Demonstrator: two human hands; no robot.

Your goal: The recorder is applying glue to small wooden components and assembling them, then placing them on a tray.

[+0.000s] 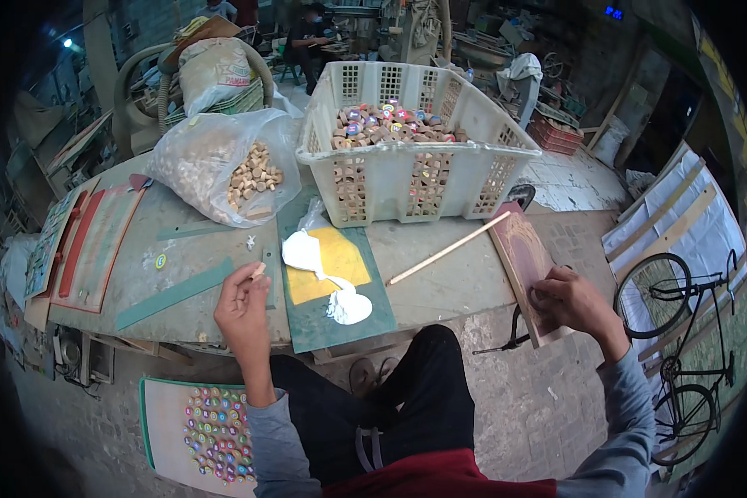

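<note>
My left hand (242,303) is raised over the table's near edge, with a small pale wooden piece (259,270) pinched between thumb and fingertips. At the right, my right hand (574,300) is closed, its fingers curled down at a wooden board (519,241) with a purplish face. Whatever those fingers hold is hidden. Between my hands lies a green board (382,311) bearing a yellow sheet (353,259). On it rest a white plastic bag (301,251) and a spread heap of white paste or powder (350,308). A thin wooden stick (448,248) lies beside the purplish board.
A white plastic crate (373,187) full of round wooden pieces stands behind. Left of it, a clear bag (192,170) spills small wooden blocks (255,177). A green strip (174,292) lies on the table (440,286). Below left is a panel (162,415) with coloured discs.
</note>
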